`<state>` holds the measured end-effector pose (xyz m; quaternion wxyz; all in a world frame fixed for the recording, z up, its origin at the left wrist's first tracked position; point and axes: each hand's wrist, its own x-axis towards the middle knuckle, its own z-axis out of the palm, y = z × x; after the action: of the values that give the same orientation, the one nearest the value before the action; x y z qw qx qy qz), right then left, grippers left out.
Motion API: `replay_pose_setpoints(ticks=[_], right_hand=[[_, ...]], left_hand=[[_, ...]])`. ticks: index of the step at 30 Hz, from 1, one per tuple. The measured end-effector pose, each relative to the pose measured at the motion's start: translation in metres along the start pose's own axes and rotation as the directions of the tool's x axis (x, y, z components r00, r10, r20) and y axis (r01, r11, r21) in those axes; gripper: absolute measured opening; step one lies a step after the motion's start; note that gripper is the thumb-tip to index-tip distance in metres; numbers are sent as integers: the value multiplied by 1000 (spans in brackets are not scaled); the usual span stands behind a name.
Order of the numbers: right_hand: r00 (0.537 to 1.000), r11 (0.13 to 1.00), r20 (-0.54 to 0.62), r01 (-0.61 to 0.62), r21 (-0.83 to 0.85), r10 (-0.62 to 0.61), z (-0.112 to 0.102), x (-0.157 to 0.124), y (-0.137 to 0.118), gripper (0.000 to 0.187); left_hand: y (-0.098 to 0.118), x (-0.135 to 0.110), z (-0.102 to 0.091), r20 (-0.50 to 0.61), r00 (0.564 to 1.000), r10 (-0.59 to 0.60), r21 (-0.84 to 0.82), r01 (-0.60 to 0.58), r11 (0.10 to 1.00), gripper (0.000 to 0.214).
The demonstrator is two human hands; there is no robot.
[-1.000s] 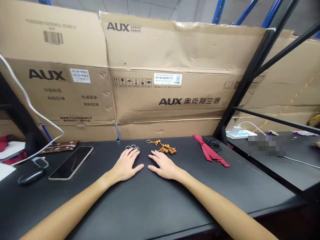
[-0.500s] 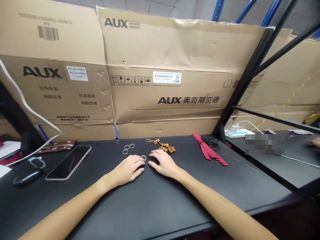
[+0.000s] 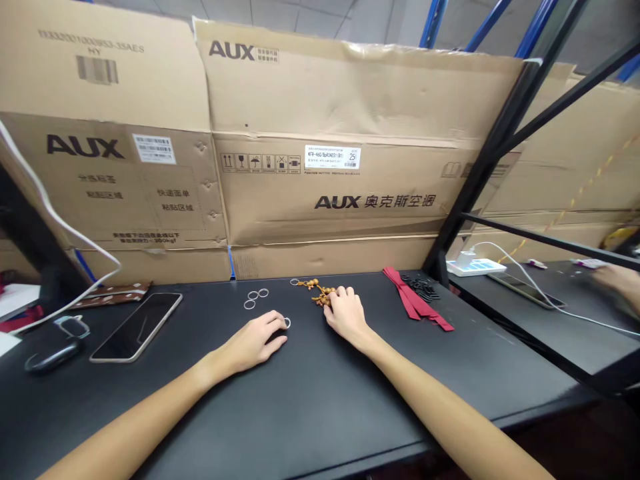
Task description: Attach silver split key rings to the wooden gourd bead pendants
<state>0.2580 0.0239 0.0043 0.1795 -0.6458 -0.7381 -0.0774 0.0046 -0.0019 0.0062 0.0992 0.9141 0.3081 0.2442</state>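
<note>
Head view: both bare forearms reach forward over a black surface (image 3: 310, 400) set against a wall of cardboard boxes (image 3: 350, 133). The left hand (image 3: 253, 341) lies palm down with its fingers loosely bent and closed on nothing. Its fingertip touches a single metal ring (image 3: 287, 323) that lies flat. The right hand (image 3: 346, 313) rests just beside it to the right, fingers curled over the near end of a wooden bead charm (image 3: 316, 291). Whether they pinch the beads or only press on them I cannot tell, as the hand covers that end. The charm's far end trails left to its own small key ring (image 3: 295, 282).

Three more rings (image 3: 255, 297) lie in a cluster near the single ring. A phone (image 3: 136, 325) lies face up well to the left, with a patterned pouch (image 3: 113, 294) beyond it. Red ribbons (image 3: 415, 301) and a pile of black clips (image 3: 424, 287) lie to the right of the charm. On the neighbouring table another person's hand (image 3: 617, 280) shows at the edge.

The ring looks thin, light and stiff, and likely slippery on this smooth top. It is probably best tipped up by its rim and pinched across the wire. The charm looks light and floppy along its cord, with hard beads that give the surest hold.
</note>
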Motion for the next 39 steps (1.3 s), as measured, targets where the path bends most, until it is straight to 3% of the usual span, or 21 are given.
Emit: replay_pose_setpoints(ticks=[7, 14, 25, 39], right_hand=[[991, 983, 14, 129, 133, -132, 3, -9, -16, 13], [969, 932, 30, 228, 280, -246, 1, -16, -25, 20], [921, 851, -26, 369, 373, -388, 6, -17, -29, 9], [931, 774, -27, 318, 547, -364, 8, -15, -28, 18]], left_hand=[[-10, 2, 4, -34, 999, -38, -10, 38, 999, 10], [-7, 2, 2, -20, 999, -38, -15, 38, 999, 14], [-9, 3, 3, -24, 1000, -15, -67, 13, 998, 16], [-8, 4, 4, 6, 1000, -8, 39, 8, 999, 14]])
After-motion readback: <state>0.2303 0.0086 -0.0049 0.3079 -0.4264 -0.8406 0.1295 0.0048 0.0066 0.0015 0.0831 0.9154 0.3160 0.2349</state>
